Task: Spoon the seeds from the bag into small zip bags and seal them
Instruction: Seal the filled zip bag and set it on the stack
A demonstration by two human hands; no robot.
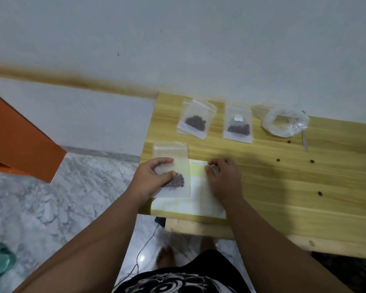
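The small zip bag point(178, 152), thin, limp and likely slippery, is held at the table's point(304, 187) near left corner by the left hand point(154, 174), pinched between thumb and curled fingers just above its dark seeds point(178, 182); the stiffer zip strip is judged the surer hold. The right hand point(224, 178) is curled on the label sheet point(199, 199) alongside, possibly peeling a label; a grip cannot be told. No writing is legible, even on the far labelled bag point(238, 125)

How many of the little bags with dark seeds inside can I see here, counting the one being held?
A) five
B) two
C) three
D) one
C: the back-left zip bag and the back-right zip bag lie filled on the table, and the left hand holds a third zip bag with seeds.
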